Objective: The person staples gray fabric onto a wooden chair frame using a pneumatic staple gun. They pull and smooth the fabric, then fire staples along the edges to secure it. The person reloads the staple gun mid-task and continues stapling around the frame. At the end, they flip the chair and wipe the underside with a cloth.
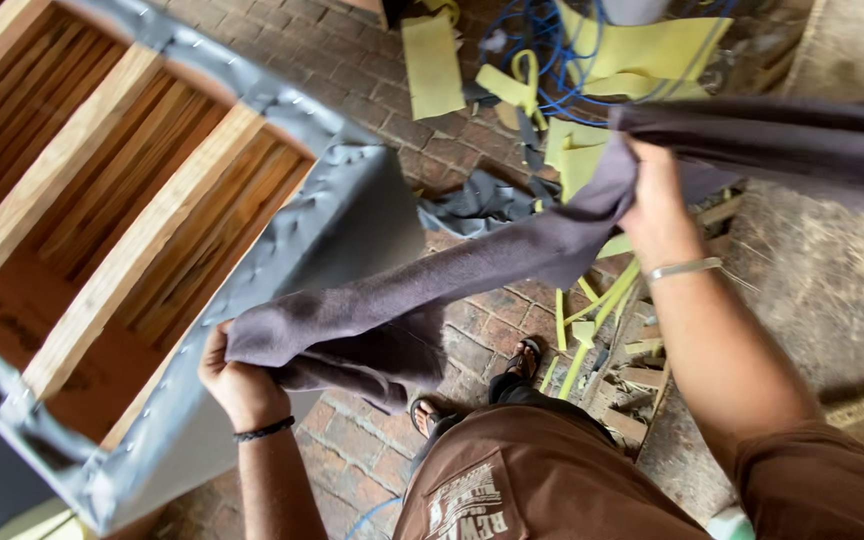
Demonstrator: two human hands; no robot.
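1. Fabric position: the grey-purple felt cloth [472,270] stretches diagonally across the middle of the frame, from lower left of centre up to the upper right, where it broadens and runs off the right edge.
2. Your left hand [237,380], at lower centre-left, is closed around the lower bunched end of the cloth; the fingers are curled shut over the folds. A dark braided band sits on that wrist.
3. Your right hand [657,205], at upper right of centre, is clenched on the upper part of the cloth, with the material gathered under the fingers. A metal bracelet [685,268] sits on that wrist.
4. Frame position: the wooden furniture frame [102,200] fills the left half of the picture. It lies open towards you like a shallow box, with light wooden slats crossing its hollow interior. Grey upholstery fabric [352,215] is fixed along its edge with a row of staples.
5. Interior contents: nothing but the slats and a brown board backing shows inside the frame; the cloth hangs just beside its right edge, and you cannot tell whether it touches.
6. Floor: the brick floor [352,440] carries yellow foam offcuts [432,65] at upper centre, a blue cord [552,60] coiled among them, and wood scraps [632,390] at centre right.
7. Your sandalled feet [524,357] stand on the brick below the cloth.
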